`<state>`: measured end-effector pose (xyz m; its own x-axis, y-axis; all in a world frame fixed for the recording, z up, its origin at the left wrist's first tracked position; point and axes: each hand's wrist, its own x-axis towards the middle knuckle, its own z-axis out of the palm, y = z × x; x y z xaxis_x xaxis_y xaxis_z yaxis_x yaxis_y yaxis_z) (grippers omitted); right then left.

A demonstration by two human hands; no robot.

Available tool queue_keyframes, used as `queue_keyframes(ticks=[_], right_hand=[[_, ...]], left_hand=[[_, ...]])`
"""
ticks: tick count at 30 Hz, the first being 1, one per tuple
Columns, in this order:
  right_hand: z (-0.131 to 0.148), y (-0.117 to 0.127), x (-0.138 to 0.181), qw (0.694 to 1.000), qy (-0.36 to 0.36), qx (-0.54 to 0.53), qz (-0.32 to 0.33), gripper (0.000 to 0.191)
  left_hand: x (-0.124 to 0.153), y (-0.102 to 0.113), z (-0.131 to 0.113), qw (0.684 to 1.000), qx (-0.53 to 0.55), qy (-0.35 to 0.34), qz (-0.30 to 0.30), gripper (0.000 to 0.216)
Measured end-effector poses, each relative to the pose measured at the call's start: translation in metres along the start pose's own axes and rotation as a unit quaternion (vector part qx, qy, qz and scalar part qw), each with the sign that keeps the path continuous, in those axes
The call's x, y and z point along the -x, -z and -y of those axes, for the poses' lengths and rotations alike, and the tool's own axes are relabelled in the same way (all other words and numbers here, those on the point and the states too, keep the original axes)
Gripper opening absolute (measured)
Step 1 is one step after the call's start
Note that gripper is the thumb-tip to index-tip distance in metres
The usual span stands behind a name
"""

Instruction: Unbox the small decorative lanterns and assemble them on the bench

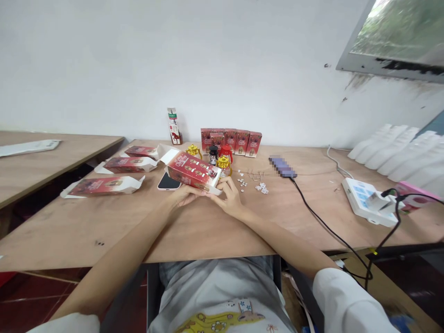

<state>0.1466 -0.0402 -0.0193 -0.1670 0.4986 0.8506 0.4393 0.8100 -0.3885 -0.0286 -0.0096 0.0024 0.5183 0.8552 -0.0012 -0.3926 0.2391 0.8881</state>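
Both of my hands hold a red printed carton (193,169) above the table, tilted, with its white flap open at the far left end. My left hand (187,195) grips its near lower side. At the right end, my right hand (228,196) has its fingers at the end flaps. Just behind the carton stand small lanterns: a gold one (193,150), a black one (213,155), a red one (226,151) and another gold one (224,163). A phone (168,181) lies partly hidden under the carton.
Flattened-looking red cartons (104,186) with open flaps lie at left. Several upright red boxes (241,141) and a drink-like pack (174,127) stand by the wall. Small white parts (262,188) lie right of my hands, then a cabled phone (282,166) and a power strip (367,202).
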Motion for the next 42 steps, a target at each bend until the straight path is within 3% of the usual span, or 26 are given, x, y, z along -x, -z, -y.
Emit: queue_keyframes(ticks=[3,8,13,18,26,32,38,42], right_hand=[[0.004,-0.001,0.000,1.000,0.014,0.006,-0.015,0.021],[0.008,0.003,-0.002,0.998,0.053,0.015,-0.026,0.010],[0.006,0.002,0.003,0.996,0.083,0.035,-0.001,0.026],[0.002,-0.002,0.008,0.994,0.084,0.064,-0.001,0.040],[0.000,-0.004,0.006,0.989,0.100,0.110,-0.021,0.045],[-0.005,-0.005,0.006,0.976,0.113,0.185,-0.011,0.035],[-0.002,-0.005,0.006,0.960,0.086,0.268,0.000,0.028],[0.001,-0.004,0.004,0.950,0.040,0.305,0.053,0.029]], left_hand=[[-0.001,-0.002,0.001,1.000,0.000,-0.003,-0.022,0.035],[-0.001,-0.009,-0.005,0.998,0.045,-0.022,-0.027,0.042],[0.000,-0.014,-0.009,0.994,0.090,-0.046,-0.045,0.052],[-0.001,-0.012,-0.006,0.996,0.087,-0.033,-0.012,0.049],[-0.003,-0.006,-0.008,0.999,0.045,-0.031,0.001,0.041],[-0.001,-0.006,-0.011,0.998,0.041,-0.039,0.011,0.040],[-0.001,-0.005,-0.012,0.998,0.029,-0.063,-0.013,0.046],[-0.001,-0.003,-0.012,0.996,-0.004,-0.078,-0.033,0.046]])
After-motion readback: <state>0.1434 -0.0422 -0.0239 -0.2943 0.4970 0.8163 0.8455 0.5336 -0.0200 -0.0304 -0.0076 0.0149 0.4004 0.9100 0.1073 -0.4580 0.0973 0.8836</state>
